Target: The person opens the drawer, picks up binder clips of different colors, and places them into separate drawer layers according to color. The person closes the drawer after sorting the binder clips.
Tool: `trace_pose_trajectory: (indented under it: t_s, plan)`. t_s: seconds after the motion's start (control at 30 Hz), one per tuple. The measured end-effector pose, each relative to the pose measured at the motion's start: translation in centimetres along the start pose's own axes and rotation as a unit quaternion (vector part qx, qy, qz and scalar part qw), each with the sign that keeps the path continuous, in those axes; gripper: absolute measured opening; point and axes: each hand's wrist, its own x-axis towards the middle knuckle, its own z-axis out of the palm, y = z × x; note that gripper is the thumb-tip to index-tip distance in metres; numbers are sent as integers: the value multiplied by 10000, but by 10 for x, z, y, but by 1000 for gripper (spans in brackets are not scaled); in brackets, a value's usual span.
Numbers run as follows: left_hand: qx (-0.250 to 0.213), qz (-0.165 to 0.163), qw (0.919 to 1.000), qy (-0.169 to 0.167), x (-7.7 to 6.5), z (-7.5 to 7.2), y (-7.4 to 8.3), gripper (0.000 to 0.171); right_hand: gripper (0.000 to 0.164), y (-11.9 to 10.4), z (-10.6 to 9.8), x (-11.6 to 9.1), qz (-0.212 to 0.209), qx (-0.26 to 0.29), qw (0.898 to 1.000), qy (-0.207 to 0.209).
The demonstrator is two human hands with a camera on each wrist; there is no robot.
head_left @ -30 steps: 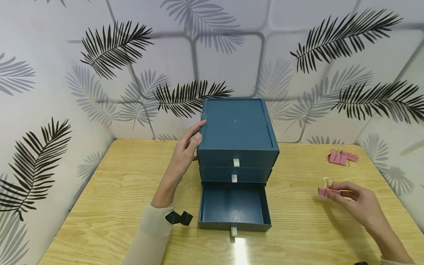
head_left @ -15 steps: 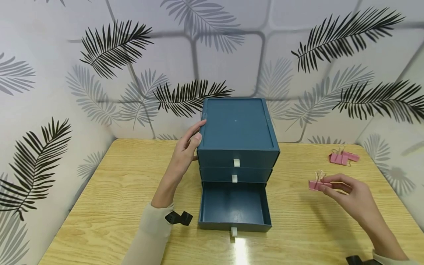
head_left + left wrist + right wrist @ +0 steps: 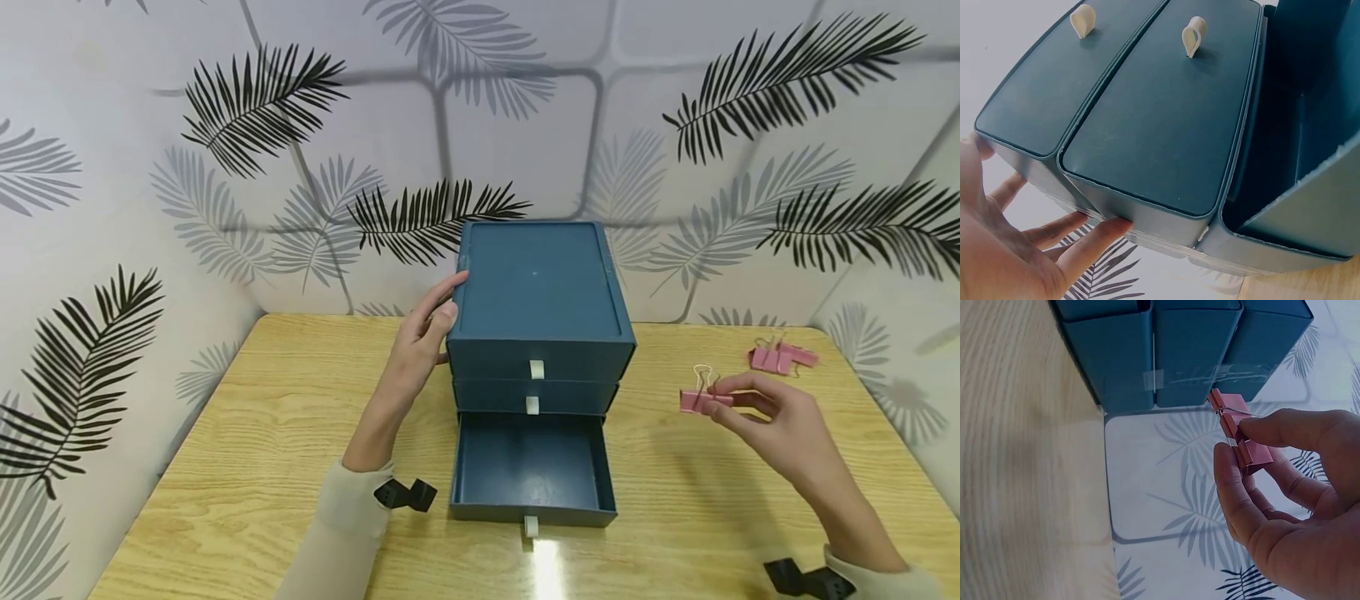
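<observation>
A dark blue desktop drawer unit [image 3: 540, 283] stands in the middle of the table. Its bottom drawer [image 3: 525, 467] is pulled out with nothing inside, while the two drawers above are closed. My left hand [image 3: 405, 362] rests on the unit's left side; in the left wrist view its extended fingertips [image 3: 1100, 240] touch that side wall. To the right of the unit, my right hand [image 3: 783, 429] pinches a pink binder clip [image 3: 692, 402] between thumb and fingers, held above the table. The right wrist view shows this binder clip [image 3: 1260, 456] with its wire handles partly hidden.
More pink binder clips [image 3: 770, 360] lie together at the back right of the wooden table [image 3: 262, 442]. A wall with a leaf pattern [image 3: 517, 125] stands behind the table. White pull tabs [image 3: 532, 526] stick out from the drawer fronts.
My right hand has carried the binder clip left and farther back, closer to the drawer unit. My left hand stays in place on the unit.
</observation>
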Motion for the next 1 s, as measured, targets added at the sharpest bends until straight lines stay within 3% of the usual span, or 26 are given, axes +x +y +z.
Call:
trace_pose_trajectory:
  t_s: [0.4,1.0]
  plan:
    - [10,-17,10000,20,-1,1,1,47,16,-22,15,3,-524,128,9985,106]
    - [28,-94,10000,3,0,-1,2,47,15,-36,33,-4,-734,878,9933,-182]
